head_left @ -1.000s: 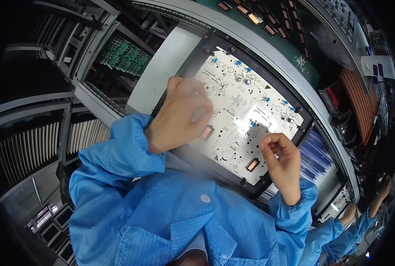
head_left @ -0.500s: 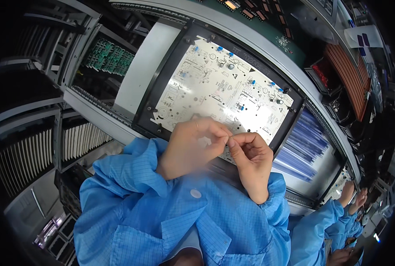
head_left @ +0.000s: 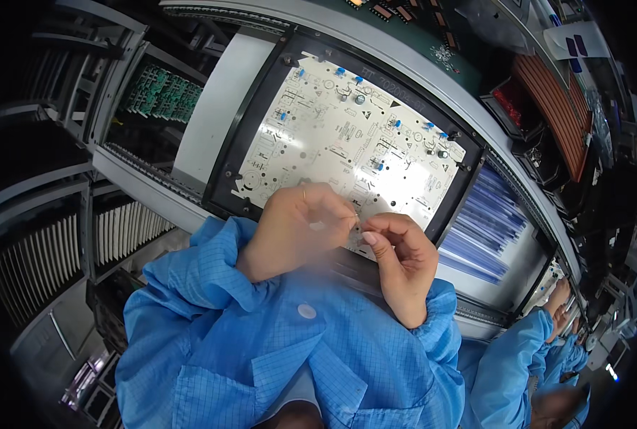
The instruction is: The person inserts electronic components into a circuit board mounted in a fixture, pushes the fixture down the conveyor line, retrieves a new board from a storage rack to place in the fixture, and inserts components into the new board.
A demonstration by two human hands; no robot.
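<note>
Over the near edge of a white circuit board, my two hands work close together. My left hand is closed in a pinch, thumb against fingertips; what it holds is too small to name. Something pale shows inside its curled fingers. My right hand is curled too, with thumb and forefinger just right of the left fingertips. Whatever its fingers hold is hidden. The board has printed black markings and holes. Several small blue parts and a few round dark capacitors stand on it. A black frame surrounds the board.
The frame rests between metal rails. Blue-violet strips lie to its right, beside a white panel on its left. Green boards fill a left rack. Red parts sit in a black bin. Another person's blue sleeve is at lower right.
The fingertips of my two hands, touching before, have drawn slightly apart. My left hand has shifted a little left. The whole view has shifted slightly.
</note>
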